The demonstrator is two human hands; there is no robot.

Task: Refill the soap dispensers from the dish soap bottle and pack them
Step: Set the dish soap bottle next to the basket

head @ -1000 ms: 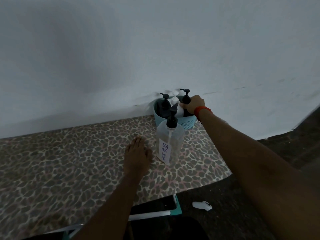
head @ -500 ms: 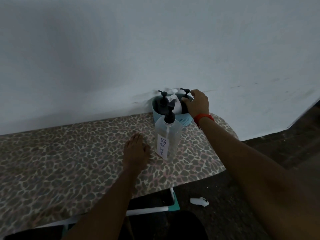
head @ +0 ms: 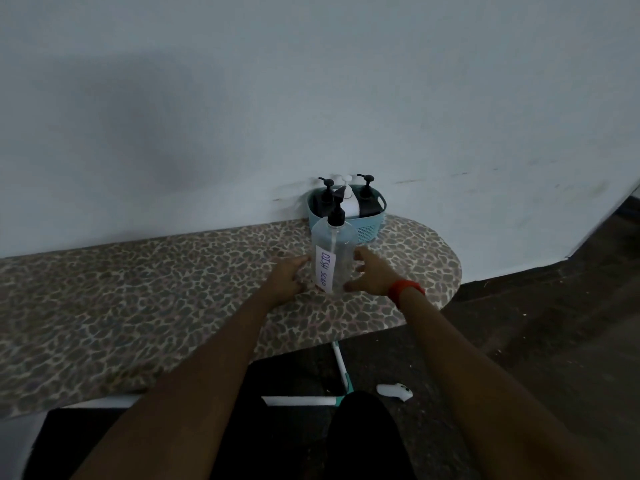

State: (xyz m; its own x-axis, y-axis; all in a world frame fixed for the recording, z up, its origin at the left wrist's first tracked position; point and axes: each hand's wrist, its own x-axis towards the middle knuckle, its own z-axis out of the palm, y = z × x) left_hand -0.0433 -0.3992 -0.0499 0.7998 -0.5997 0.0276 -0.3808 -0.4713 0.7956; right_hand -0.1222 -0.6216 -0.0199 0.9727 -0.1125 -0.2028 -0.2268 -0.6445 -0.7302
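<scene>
The clear dish soap bottle point(head: 335, 261) with a black pump and a "DISH SOAP" label stands upright on the leopard-print board point(head: 138, 289). My left hand point(head: 286, 279) lies on the board at the bottle's left side, fingertips at its wall. My right hand point(head: 370, 276), with a red wristband, has its thumb and fingers spread at the bottle's right side, without a closed grip. Behind the bottle, a teal basket point(head: 370, 232) against the wall holds two black dispensers point(head: 326, 197) point(head: 366, 194) and a white dispenser point(head: 349, 200).
The board's rounded end is on the right, past the basket. A white wall rises right behind it. Below the board are its white and teal legs point(head: 341, 372) and a small white object point(head: 394, 391) on the dark floor.
My right hand left the dispensers in the basket and came back down to the dish soap bottle's right side. My left hand slid right to the bottle.
</scene>
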